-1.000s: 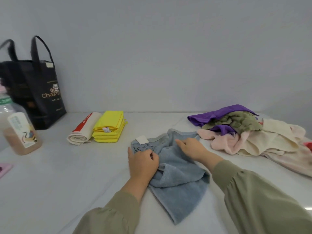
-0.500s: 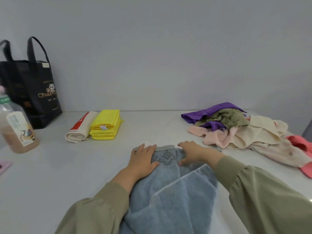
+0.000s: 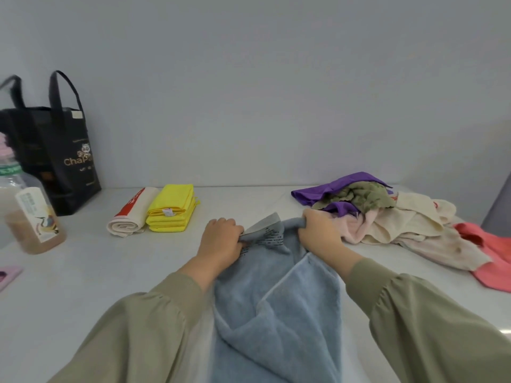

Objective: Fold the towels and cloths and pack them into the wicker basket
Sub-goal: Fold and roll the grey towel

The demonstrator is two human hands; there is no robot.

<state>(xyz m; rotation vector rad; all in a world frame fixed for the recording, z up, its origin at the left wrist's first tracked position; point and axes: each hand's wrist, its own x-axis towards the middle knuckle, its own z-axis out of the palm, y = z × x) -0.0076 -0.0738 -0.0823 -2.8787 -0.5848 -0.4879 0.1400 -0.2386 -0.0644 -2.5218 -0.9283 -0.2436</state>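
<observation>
A blue-grey towel (image 3: 276, 313) lies on the white table (image 3: 83, 286) in front of me, its near part hanging toward me. My left hand (image 3: 221, 241) grips the towel's far edge at the left, and my right hand (image 3: 320, 233) grips the far edge at the right, with the patterned hem bunched between them. A folded yellow cloth stack (image 3: 171, 207) and a folded white cloth with a red stripe (image 3: 130, 214) sit at the back left. A pile of unfolded cloths (image 3: 387, 217), purple, olive, cream and pink, lies at the right. No wicker basket is in view.
A black tote bag (image 3: 55, 150) stands against the wall at the back left. A plastic bottle with brown liquid (image 3: 30, 214) stands at the left edge. A pink flat object (image 3: 8, 275) lies near the table's left edge. A coral cloth (image 3: 492, 258) spreads at the far right.
Both hands went from pressing flat on the towel's far edge to gripping it. The edge is now bunched and lifted between them.
</observation>
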